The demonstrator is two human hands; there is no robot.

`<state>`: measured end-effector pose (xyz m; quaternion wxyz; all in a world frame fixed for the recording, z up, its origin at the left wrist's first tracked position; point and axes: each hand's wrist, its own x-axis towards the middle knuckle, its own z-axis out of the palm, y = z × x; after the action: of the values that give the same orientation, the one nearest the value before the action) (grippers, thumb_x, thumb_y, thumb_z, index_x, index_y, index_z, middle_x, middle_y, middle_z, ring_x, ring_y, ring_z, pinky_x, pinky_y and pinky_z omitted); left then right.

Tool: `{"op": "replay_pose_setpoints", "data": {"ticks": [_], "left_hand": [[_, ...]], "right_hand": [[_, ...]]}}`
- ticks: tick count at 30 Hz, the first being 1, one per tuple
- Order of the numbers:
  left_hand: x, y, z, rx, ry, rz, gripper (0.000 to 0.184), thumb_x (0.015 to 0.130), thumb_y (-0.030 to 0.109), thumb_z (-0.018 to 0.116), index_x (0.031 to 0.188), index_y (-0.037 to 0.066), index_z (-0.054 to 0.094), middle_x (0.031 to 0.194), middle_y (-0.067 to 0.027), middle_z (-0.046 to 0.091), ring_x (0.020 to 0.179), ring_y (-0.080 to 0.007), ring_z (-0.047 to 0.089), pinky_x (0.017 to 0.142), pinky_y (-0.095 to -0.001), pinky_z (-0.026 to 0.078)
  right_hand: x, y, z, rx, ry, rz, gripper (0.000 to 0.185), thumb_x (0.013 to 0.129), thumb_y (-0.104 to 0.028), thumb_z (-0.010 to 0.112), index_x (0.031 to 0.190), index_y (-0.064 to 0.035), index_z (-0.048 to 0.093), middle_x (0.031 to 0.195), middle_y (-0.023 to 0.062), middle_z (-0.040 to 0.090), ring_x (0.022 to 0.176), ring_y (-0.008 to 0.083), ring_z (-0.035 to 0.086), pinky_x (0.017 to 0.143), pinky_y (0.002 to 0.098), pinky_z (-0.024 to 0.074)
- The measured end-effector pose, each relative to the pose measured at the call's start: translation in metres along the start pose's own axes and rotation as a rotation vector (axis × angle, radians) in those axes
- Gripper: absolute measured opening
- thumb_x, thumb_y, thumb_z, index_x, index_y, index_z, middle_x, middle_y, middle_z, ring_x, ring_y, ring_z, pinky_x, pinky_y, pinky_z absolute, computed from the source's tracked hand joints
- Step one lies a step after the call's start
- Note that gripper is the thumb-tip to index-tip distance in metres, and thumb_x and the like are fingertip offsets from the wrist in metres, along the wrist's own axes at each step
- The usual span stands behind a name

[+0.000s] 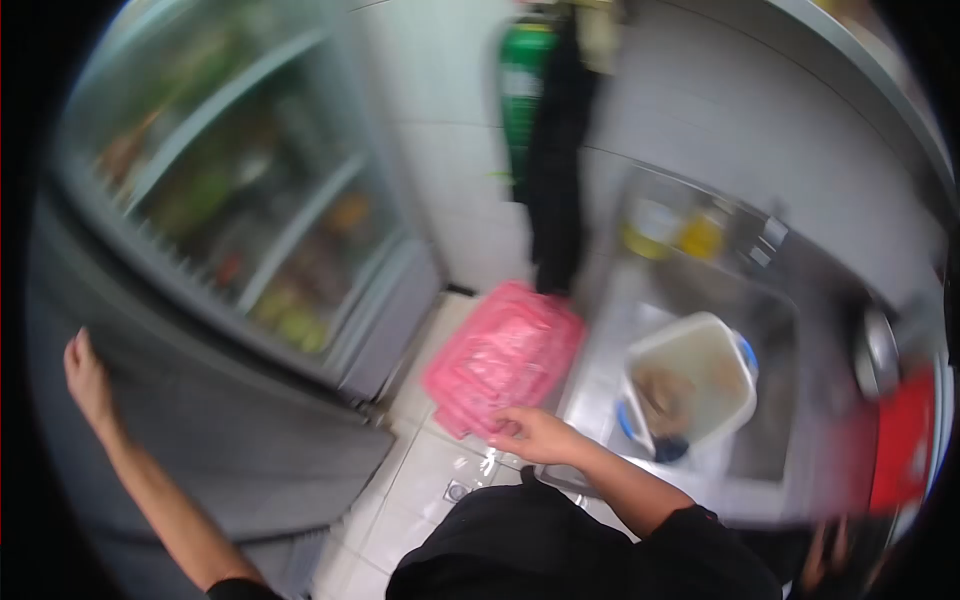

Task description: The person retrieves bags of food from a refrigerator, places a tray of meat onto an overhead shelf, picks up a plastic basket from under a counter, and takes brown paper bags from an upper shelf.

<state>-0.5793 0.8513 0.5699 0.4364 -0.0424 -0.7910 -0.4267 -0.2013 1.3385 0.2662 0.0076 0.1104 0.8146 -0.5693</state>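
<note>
My right hand point(530, 437) is closed on the near edge of a pink plastic lid or tray point(505, 355), which hangs tilted between the fridge and the sink. At the far left, my left hand point(88, 375) touches or lies close to the edge of the grey fridge door point(200, 400); blur hides its fingers, so its grip cannot be made out. A white tub point(740, 405) with blue handles sits at the sink, with cloudy liquid and something brownish in it.
A glass-fronted fridge point(350, 290) with food on its shelves stands at the left. Yellow bottles point(703, 235) are behind the steel sink point(780, 345). Dark cloth point(556, 180) hangs by a green cylinder point(525, 75). Something red point(903, 440) is at the right. The tiled floor point(420, 480) has a drain point(457, 491).
</note>
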Motion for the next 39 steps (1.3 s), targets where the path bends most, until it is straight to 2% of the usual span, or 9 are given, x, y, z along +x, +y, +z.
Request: {"op": "replay_pose_setpoints", "data": {"ticks": [2,10,14,17,21,25,26,30,39], "left_hand": [[-0.070,0.066,-0.029,-0.065,0.095,-0.040,0.027,0.094,0.028,0.060,0.103,0.002,0.063,0.076,0.0074,0.045,0.068,-0.0034,0.038,0.060,-0.0210,0.032],[-0.240,0.116,-0.257,-0.373,0.385,-0.057,0.038,0.103,0.029,0.040,0.128,0.003,0.053,0.119,-0.0095,0.061,0.108,-0.0183,0.059,0.093,-0.0313,0.047],[-0.290,0.131,-0.317,-0.096,0.969,-0.131,0.045,0.099,0.032,0.046,0.133,0.001,0.048,0.126,-0.0124,0.057,0.109,-0.0255,0.060,0.089,-0.0341,0.052],[-0.328,0.098,-0.398,-0.217,1.077,-0.178,0.045,0.097,0.030,0.049,0.130,-0.001,0.050,0.124,-0.0128,0.059,0.105,-0.0246,0.061,0.087,-0.0339,0.053],[-0.403,0.045,-0.520,0.146,0.805,-0.105,0.041,0.097,0.028,0.051,0.125,-0.002,0.054,0.113,-0.0116,0.063,0.094,-0.0235,0.063,0.082,-0.0346,0.053],[-0.366,0.075,-0.469,-0.163,1.250,-0.159,0.054,0.098,0.036,0.050,0.133,-0.005,0.045,0.131,-0.0168,0.051,0.118,-0.0220,0.051,0.102,-0.0341,0.040],[-0.379,0.058,-0.472,-0.134,1.019,-0.017,0.062,0.098,0.037,0.051,0.140,-0.006,0.035,0.141,-0.0185,0.041,0.129,-0.0232,0.041,0.109,-0.0335,0.031],[-0.390,0.017,-0.501,0.699,0.980,-0.295,0.069,0.097,0.033,0.057,0.144,-0.009,0.028,0.146,-0.0215,0.036,0.132,-0.0262,0.037,0.112,-0.0358,0.024],[-0.382,-0.056,-0.555,0.694,1.031,-0.550,0.084,0.094,0.048,0.056,0.144,-0.013,0.024,0.151,-0.0264,0.028,0.142,-0.0324,0.027,0.115,-0.0364,0.019]], "right_hand": [[0.039,-0.005,0.008,-0.029,-0.152,-0.031,0.056,0.084,-0.035,0.071,0.122,0.0038,0.058,0.110,0.0219,0.066,0.095,0.0285,0.066,0.084,0.0363,0.0527],[0.117,-0.044,0.080,-0.164,-0.545,-0.067,0.056,0.084,-0.034,0.071,0.124,0.0023,0.058,0.108,0.0184,0.066,0.099,0.0254,0.065,0.085,0.0357,0.0517],[0.117,-0.075,0.158,-0.267,-0.761,-0.138,0.057,0.084,-0.037,0.070,0.125,0.0016,0.058,0.112,0.0203,0.065,0.100,0.0275,0.065,0.086,0.0365,0.0516],[0.101,-0.099,0.225,-0.392,-0.912,-0.325,0.059,0.084,-0.040,0.069,0.125,0.0006,0.058,0.117,0.0224,0.062,0.101,0.0310,0.064,0.088,0.0383,0.0510],[0.076,-0.118,0.305,-0.557,-1.024,-0.601,0.062,0.084,-0.045,0.067,0.127,-0.0015,0.057,0.122,0.0245,0.058,0.108,0.0380,0.059,0.093,0.0429,0.0477],[0.058,-0.133,0.351,-0.739,-1.027,-0.687,0.063,0.084,-0.047,0.065,0.127,-0.0024,0.056,0.120,0.0245,0.059,0.110,0.0398,0.057,0.094,0.0440,0.0471],[0.055,-0.135,0.357,-0.790,-1.026,-0.666,0.063,0.084,-0.048,0.064,0.126,-0.0027,0.057,0.120,0.0245,0.059,0.110,0.0401,0.057,0.094,0.0442,0.0472],[0.057,-0.136,0.376,-0.938,-1.050,-0.697,0.068,0.085,-0.054,0.062,0.128,-0.0027,0.054,0.119,0.0251,0.059,0.112,0.0396,0.056,0.095,0.0438,0.0461],[0.072,-0.172,0.419,-1.048,-1.023,-0.687,0.069,0.083,-0.054,0.062,0.130,-0.0038,0.053,0.125,0.0230,0.057,0.114,0.0389,0.056,0.095,0.0446,0.0463]]}}
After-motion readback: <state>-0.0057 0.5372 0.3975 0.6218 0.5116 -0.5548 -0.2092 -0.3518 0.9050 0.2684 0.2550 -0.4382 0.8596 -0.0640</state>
